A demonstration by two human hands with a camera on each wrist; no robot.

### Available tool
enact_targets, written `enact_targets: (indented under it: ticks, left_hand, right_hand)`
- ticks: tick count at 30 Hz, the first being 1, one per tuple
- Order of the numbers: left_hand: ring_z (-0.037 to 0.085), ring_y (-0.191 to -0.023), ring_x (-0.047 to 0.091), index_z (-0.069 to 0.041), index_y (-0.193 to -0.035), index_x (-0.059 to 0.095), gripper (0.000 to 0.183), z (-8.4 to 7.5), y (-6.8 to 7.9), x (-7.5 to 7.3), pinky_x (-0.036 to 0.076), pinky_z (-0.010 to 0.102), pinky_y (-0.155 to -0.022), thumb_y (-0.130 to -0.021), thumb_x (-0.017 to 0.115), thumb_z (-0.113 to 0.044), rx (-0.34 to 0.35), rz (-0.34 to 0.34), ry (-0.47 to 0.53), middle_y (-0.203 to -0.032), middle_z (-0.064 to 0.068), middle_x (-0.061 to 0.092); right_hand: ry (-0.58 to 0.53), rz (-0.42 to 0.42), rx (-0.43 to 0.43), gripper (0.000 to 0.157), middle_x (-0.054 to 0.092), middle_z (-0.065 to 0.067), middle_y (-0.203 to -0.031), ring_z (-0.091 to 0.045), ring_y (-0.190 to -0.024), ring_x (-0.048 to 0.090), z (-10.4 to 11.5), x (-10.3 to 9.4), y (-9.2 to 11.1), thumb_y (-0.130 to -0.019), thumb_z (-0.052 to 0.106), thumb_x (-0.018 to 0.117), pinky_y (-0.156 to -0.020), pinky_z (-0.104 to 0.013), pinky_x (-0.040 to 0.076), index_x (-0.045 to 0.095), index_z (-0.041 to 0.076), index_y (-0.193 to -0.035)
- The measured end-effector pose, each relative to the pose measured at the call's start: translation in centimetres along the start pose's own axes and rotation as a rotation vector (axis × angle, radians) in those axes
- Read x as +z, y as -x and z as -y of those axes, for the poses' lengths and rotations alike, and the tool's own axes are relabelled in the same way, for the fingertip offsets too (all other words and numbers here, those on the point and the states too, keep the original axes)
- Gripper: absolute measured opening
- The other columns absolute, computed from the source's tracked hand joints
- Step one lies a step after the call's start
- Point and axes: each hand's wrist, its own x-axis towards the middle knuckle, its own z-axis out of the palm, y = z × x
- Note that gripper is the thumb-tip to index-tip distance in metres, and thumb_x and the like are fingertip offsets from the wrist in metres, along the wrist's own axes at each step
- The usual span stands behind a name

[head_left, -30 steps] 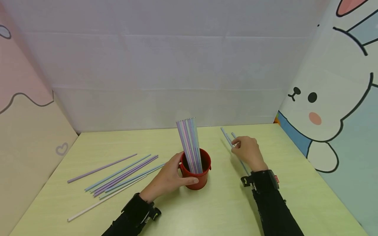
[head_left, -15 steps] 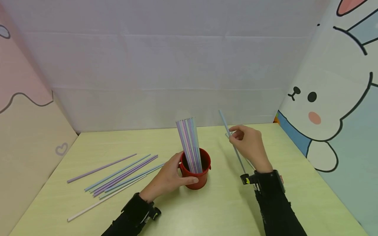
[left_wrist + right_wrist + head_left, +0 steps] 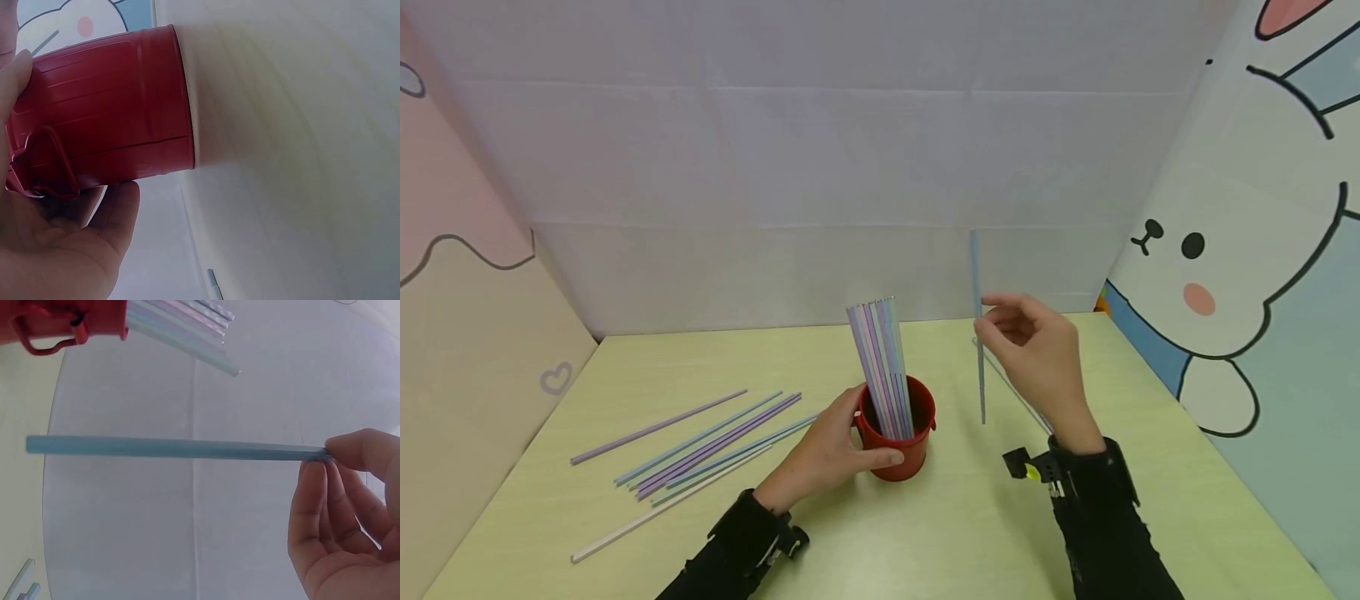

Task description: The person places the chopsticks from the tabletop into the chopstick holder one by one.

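Observation:
My left hand (image 3: 827, 454) grips a small red bucket (image 3: 917, 458) upright on the table, fingers round its left side and thumb across the front. Its fingers curve round the metal wall in the left wrist view. Out of the bucket leans a bundle of pastel straws (image 3: 882, 367). To the right, my right hand (image 3: 1037, 358) pinches a light-blue straw (image 3: 975, 271) between thumb and fingertips. That straw hangs nearly upright above the table, its lower end apart from the bucket, as the right wrist view (image 3: 169, 447) also shows.
Several purple, blue and white straws (image 3: 718, 446) lie loosely at the left of the pale table (image 3: 940, 542). Another pale straw (image 3: 1009, 382) lies behind the right hand. A white backdrop (image 3: 775, 167) stands behind, and a cartoon-printed panel (image 3: 1262, 250) rises on the right.
My right hand has picked up the blue straw, raised it and turned it from slanting to nearly upright. The other straw on the right stays on the table. Left hand and bucket remain still.

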Motion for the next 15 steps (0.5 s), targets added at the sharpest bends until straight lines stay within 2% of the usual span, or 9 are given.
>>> enact_targets:
  ticks: [5, 8, 11, 15]
  left_hand:
    - [0.006, -0.12, 0.043, -0.035, -0.142, 0.033, 0.084, 2.3, -0.5, 0.4, 0.044, 0.033, -0.096, -0.073, 0.08, -0.046, 0.009, -0.002, -0.019, -0.133, -0.014, 0.043]
    - [0.006, -0.119, 0.043, -0.039, -0.141, 0.032, 0.084, 2.9, -0.7, 0.5, 0.044, 0.033, -0.095, -0.072, 0.079, -0.049, 0.013, 0.001, -0.021, -0.133, -0.016, 0.043]
    - [0.006, -0.119, 0.043, -0.035, -0.141, 0.033, 0.084, 2.4, -0.6, 0.5, 0.045, 0.034, -0.095, -0.073, 0.08, -0.045, 0.016, 0.002, -0.009, -0.133, -0.014, 0.044]
    - [0.011, -0.119, 0.045, -0.024, -0.142, 0.036, 0.082, 0.7, -0.2, 0.2, 0.045, 0.038, -0.095, -0.075, 0.082, -0.033, 0.017, 0.002, 0.011, -0.134, -0.006, 0.046]
  right_hand:
    - [-0.143, -0.027, 0.025, 0.025, 0.064, -0.011, -0.088, -0.021, -0.077, 0.062, 3.0, -0.1, 0.2, -0.087, 0.002, 0.068, -0.073, -0.02, 0.053, 0.065, 0.002, -0.112]
    - [-0.202, -0.041, 0.038, 0.025, 0.064, -0.012, -0.089, -0.021, -0.078, 0.062, 3.7, 0.0, 0.3, -0.087, 0.003, 0.068, -0.075, -0.022, 0.053, 0.064, 0.001, -0.112]
    - [-0.259, -0.054, 0.034, 0.026, 0.064, -0.011, -0.09, -0.02, -0.078, 0.063, 3.4, 0.3, 0.4, -0.087, 0.004, 0.068, -0.075, -0.023, 0.053, 0.064, 0.004, -0.113]
    - [-0.368, -0.069, 0.026, 0.028, 0.063, -0.012, -0.092, -0.024, -0.078, 0.063, 2.5, 1.0, 0.5, -0.087, 0.004, 0.069, -0.075, -0.027, 0.055, 0.064, 0.006, -0.114]
